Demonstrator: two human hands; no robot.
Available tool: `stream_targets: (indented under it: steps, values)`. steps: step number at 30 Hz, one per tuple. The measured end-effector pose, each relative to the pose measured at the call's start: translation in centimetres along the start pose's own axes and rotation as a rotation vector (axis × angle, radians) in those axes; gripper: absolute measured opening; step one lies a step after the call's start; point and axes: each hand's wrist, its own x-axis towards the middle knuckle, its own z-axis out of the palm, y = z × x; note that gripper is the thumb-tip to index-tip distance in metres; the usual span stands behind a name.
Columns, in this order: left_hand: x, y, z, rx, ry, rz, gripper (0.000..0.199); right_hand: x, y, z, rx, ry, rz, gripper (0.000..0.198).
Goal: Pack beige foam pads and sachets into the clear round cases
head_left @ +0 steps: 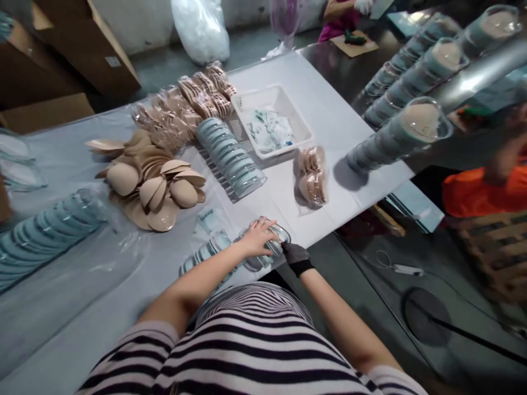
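My left hand (258, 240) is bare and lies over a short row of clear plastic cases (263, 260) with pale teal lining at the table's front edge. Its fingers are spread and touch the top of the cases. At the right end of that row, my right hand (295, 257), in a dark grey glove, closes on the rim of the end case; its fingertips are partly hidden. Another short row of teal-lined cases (208, 253) lies just left, partly behind my left forearm. A small printed packet (209, 219) lies beyond them.
Loose beige foam cups (154, 184) form a heap at left, with bagged cups (185, 104) behind. A white basket (274, 118) holds printed packets. Rows of cases (230, 156) lie nearby; tall stacks (395, 131) stand right. A co-worker's orange garment (486, 192) shows at right.
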Motion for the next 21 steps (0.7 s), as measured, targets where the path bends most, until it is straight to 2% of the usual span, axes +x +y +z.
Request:
stream_targets:
  steps: [2, 4, 6, 8, 10, 11, 12, 14, 17, 19, 21]
  values:
    - [0.3, 0.3, 0.1, -0.014, 0.013, -0.02, 0.063, 0.5, 0.6, -0.5, 0.073, -0.099, -0.037, 0.024]
    - [0.3, -0.6, -0.4, -0.068, 0.045, -0.022, 0.067, 0.8, 1.4, -1.2, 0.179, -0.162, -0.09, 0.028]
    - [-0.5, -3.1, -1.8, -0.166, 0.137, -0.098, 0.06, 0.8, 2.0, -1.9, 0.228, -0.105, -0.131, 0.031]
    - [-2.5, -6.8, -3.7, -0.228, 0.301, -0.359, 0.048, 0.2, 2.2, -2.5, 0.19, 0.044, -0.157, 0.037]
    - [-5.1, -10.8, -5.5, -0.194, 0.467, -0.749, 0.047, -0.5, 1.8, -2.8, 0.146, 0.179, -0.169, 0.044]
    - [-6.3, -12.5, -6.1, -0.196, 0.489, -0.87, 0.051, -0.8, 1.5, -2.9, 0.166, 0.223, -0.174, 0.046]
    - [-7.4, -13.9, -6.5, -0.201, 0.504, -0.936, 0.052, -0.9, 1.0, -3.1, 0.206, 0.254, -0.178, 0.047]
    - [-8.9, -15.5, -6.9, -0.24, 0.524, -0.957, 0.044, -0.7, -0.5, -3.5, 0.317, 0.288, -0.185, 0.047]
    - [-9.3, -15.5, -7.0, -0.321, 0.623, -0.917, 0.02, 1.0, -4.0, -4.0, 0.55, 0.245, -0.204, 0.044]
    - [-8.9, -14.4, -7.2, -0.395, 0.719, -0.903, 0.01, 2.5, -7.2, -3.8, 0.786, 0.128, -0.214, 0.04]
    - [-8.5, -12.6, -7.3, -0.459, 0.813, -0.887, 0.018, 3.8, -10.7, -3.0, 1.039, -0.032, -0.206, 0.043]
